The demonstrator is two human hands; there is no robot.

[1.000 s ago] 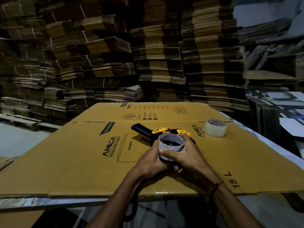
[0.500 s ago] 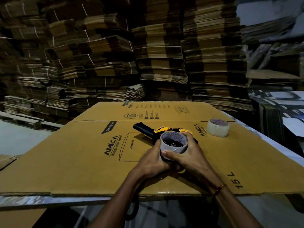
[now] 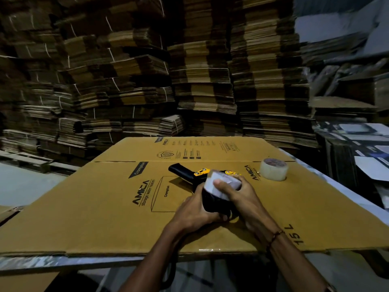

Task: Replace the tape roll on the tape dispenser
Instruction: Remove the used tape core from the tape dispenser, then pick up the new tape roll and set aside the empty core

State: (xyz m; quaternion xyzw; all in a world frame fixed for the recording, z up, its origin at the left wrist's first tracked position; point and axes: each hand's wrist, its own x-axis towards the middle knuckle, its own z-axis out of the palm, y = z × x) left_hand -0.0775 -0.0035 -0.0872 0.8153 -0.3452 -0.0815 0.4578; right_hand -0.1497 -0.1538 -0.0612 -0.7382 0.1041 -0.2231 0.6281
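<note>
Both hands work together just above the flattened box (image 3: 88, 207): the left hand (image 3: 194, 211) clamps the tape dispenser (image 3: 210, 199) steady while the right hand (image 3: 237, 194) grips the spent roll (image 3: 223, 184), probably pulling it off, with the fresh roll (image 3: 273, 169) waiting beyond the right hand.

Flattened cardboard box (image 3: 101, 207) (printed AMICA, Crompton) covers table (image 3: 42, 262). Clear tape roll (image 3: 273, 169) stands on cardboard, far right. Tape dispenser (image 3: 189, 175) near centre.

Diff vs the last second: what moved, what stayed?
The right hand has tipped the near-empty roll away, so its open core no longer faces the camera. The left hand keeps its grip on the tape dispenser. The spare roll on the cardboard sheet hasn't moved.
</note>
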